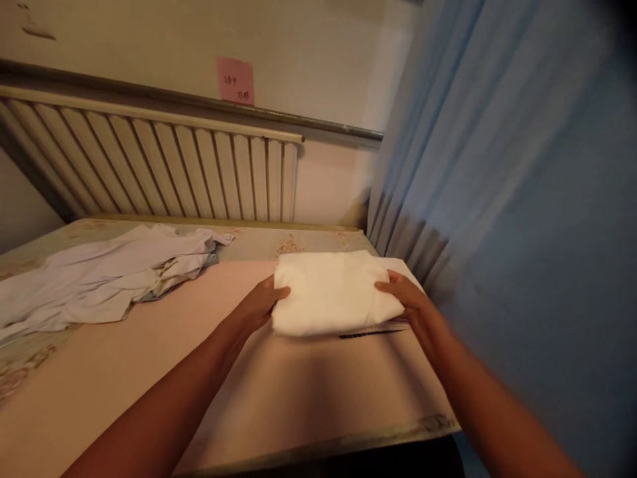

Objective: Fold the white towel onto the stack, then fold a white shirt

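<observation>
Between my two hands is a white folded cloth (331, 292), a flat rectangular bundle near the right part of the table. My left hand (263, 302) grips its left edge, thumb on top and fingers underneath. On the opposite edge, my right hand (404, 292) pinches the cloth the same way. A shadow falls on the pink sheet below the bundle. Partly covered by the cloth, a thin dark strip (371, 334) shows along its near side. What kind of thing the strip is, I cannot tell.
Crumpled pale garments (114, 272) lie at the left on the table. A pink sheet (164, 358) covers much of the flower-patterned tabletop (253, 240). A radiator (174, 166) stands behind, with a pink note (235, 81) above it. Blue curtains (478, 166) hang close on the right.
</observation>
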`<state>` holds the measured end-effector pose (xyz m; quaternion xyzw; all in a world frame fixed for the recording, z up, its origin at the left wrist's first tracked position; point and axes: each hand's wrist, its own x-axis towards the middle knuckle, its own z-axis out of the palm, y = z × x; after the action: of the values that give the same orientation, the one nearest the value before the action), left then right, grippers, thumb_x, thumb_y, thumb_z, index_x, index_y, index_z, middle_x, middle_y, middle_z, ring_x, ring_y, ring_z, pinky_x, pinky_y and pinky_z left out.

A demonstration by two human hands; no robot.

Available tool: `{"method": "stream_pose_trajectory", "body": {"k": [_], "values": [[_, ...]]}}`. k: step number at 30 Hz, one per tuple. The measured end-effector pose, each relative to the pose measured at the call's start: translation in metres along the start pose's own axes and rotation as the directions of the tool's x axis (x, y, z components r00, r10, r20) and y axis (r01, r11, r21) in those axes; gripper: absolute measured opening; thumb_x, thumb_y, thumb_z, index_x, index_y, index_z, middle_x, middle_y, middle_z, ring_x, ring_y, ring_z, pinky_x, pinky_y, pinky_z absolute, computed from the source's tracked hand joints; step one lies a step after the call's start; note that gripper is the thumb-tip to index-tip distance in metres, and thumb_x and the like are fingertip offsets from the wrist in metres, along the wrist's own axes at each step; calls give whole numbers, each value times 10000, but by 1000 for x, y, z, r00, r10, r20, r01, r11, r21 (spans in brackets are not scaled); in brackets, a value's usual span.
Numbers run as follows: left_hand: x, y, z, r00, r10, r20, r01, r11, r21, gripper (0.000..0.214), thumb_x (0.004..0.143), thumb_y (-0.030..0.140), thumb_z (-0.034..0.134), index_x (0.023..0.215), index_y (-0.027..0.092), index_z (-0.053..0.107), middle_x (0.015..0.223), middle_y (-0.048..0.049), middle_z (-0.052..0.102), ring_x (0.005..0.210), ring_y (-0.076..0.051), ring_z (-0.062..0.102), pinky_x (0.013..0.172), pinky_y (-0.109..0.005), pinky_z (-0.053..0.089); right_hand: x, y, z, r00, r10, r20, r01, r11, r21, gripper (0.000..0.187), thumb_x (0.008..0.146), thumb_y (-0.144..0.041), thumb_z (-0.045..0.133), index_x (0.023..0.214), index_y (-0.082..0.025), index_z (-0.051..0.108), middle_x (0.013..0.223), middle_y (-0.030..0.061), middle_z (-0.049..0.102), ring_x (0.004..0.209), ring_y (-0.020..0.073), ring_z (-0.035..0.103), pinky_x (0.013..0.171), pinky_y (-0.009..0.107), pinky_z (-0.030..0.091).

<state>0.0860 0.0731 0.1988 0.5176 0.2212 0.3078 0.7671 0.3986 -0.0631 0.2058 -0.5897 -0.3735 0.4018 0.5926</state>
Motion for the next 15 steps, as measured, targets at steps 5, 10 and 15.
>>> {"method": "stream_pose_trajectory", "body": {"k": [5,10,15], "values": [[91,-13,48,997,38,71,-38,999,-8,643,513,235,830,1097,97,597,970,-123,699,736,-184,638,681,-295,493,40,-21,-76,999,12,-46,-13,1000,-15,524,492,-292,851,962,-154,666,775,41,725,570,151,636,525,247,499],[153,-26,80,987,53,148,-54,999,4,612,525,243,801,1087,99,604,918,-97,696,715,-170,630,685,-294,483,67,-22,-131,994,18,-106,-25,998,-62,442,523,-301,850,901,-165,667,738,40,719,598,180,651,533,278,516],[186,-26,99,979,61,194,-62,998,-6,573,550,213,781,1087,127,598,948,-89,692,750,-175,630,718,-305,486,83,-15,-169,985,-19,-170,7,997,-73,401,575,-291,828,923,-162,673,782,60,730,651,202,672,567,301,539]]}}
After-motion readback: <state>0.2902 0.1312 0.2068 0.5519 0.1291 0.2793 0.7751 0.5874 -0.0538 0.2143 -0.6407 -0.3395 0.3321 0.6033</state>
